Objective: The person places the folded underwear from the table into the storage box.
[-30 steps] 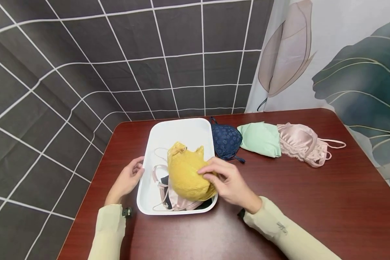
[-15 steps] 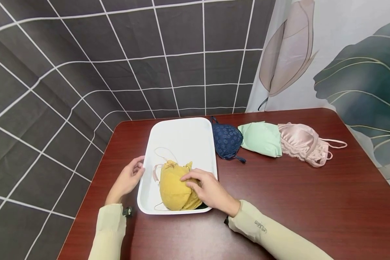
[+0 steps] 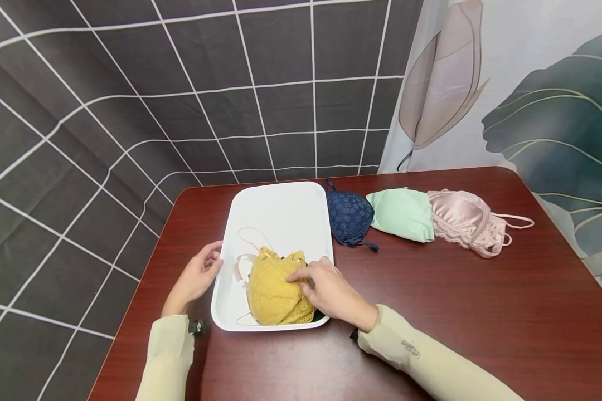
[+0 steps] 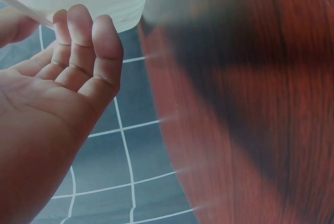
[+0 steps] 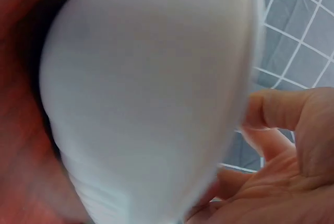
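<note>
Right hand (image 3: 329, 288) touching yellow bra (image 3: 272, 295), in white tray (image 3: 281, 209), left hand (image 3: 194, 278) alongside

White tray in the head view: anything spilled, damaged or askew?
Nothing looks spilled or damaged. Slightly untidy: a pink strap loops out beside the yellow bra, loose in the white tray rather than tucked in.

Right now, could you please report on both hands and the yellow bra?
Left hand at rim of white tray. Right hand on yellow bra. Bra inside tray; no obstruction visible.
</note>
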`<act>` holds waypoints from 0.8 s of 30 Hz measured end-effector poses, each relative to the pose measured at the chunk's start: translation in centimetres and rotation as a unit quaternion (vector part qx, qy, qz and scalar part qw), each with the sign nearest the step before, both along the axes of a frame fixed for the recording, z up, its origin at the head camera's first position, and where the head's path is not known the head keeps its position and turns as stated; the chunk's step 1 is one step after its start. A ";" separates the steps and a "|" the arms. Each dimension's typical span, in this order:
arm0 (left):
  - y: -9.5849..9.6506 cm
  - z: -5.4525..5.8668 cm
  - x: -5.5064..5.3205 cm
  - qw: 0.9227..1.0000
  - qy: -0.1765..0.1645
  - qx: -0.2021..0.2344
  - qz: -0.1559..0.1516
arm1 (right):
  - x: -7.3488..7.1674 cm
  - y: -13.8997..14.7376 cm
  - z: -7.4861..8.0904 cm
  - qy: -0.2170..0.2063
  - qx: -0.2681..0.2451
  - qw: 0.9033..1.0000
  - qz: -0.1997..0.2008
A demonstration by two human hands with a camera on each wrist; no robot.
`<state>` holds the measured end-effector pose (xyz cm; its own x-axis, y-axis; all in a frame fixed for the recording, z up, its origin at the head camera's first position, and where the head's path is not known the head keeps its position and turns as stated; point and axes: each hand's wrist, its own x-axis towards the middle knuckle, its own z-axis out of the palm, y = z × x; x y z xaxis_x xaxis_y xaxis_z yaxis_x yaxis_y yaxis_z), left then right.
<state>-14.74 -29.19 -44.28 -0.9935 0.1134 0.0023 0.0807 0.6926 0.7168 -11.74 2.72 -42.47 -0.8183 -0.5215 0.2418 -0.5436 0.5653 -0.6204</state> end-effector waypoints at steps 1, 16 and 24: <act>0.0 0.0 0.0 1.000 -0.001 0.001 0.000 | 0.0 0.1 0.1 0.009 0.008 1.000 0.001; 0.0 -0.1 0.0 1.000 -0.006 0.006 0.002 | -0.7 4.0 1.5 -0.013 -0.032 0.998 -0.059; -0.1 -0.3 -0.1 1.000 -0.002 0.005 0.000 | -1.6 7.7 1.5 0.007 -0.050 0.994 -0.096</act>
<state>-14.80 -29.33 -44.53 -0.9935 0.1138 -0.0006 0.0780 0.6846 0.7247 -13.38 10.42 -41.00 -0.8960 -0.3296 0.2976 -0.4419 0.5948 -0.6715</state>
